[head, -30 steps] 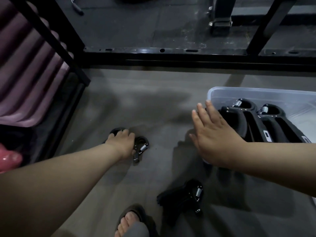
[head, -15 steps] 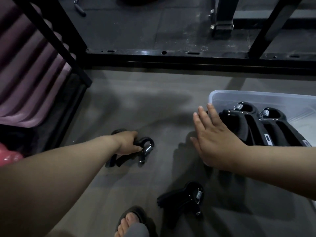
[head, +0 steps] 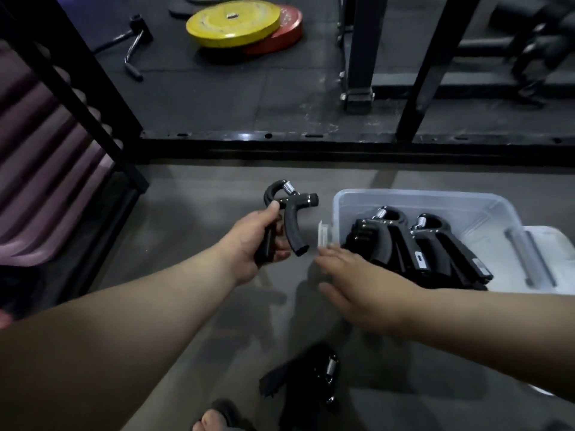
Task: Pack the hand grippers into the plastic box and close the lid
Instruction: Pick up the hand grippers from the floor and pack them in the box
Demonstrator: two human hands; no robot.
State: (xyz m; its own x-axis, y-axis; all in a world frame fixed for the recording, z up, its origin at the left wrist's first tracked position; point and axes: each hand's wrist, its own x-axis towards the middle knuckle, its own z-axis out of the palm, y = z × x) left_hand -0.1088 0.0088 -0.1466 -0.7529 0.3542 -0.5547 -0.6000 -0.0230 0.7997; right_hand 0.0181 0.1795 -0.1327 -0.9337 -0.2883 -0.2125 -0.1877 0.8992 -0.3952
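One hand gripper [head: 287, 213] clasped in left hand [head: 253, 244], right hand [head: 357, 281] spread flat.

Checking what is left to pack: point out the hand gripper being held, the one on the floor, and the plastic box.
held hand gripper [head: 294, 227]: head view, on its free curved handle.
floor hand gripper [head: 311, 373]: head view, on its black body.
plastic box [head: 413, 194]: head view, on the far rim.

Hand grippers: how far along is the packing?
Done: two hand grippers lie in the plastic box. In hand: the left hand holds a third gripper up beside the box, while the right hand rests open at the box's near corner. Left: one gripper on the floor near the foot, then closing the lid, which looks to be the white piece beside the box.
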